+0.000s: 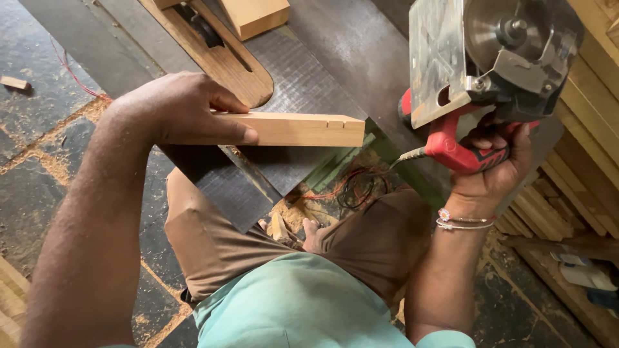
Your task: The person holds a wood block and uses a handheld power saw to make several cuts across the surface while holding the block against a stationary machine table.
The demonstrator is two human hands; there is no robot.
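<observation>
A person's left hand grips one end of a pale rectangular wooden block, thumb along its near face, the notched far end jutting rightward over a dark worn workbench. To the right and apart from the block, the right hand wraps closed around the red handle of a circular saw, its metal baseplate and blade tipped up toward the camera.

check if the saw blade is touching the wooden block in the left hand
Apart. The head view shows the circular saw raised in the right hand, with dark table plainly visible between it and the wooden block gripped by the left hand.
</observation>
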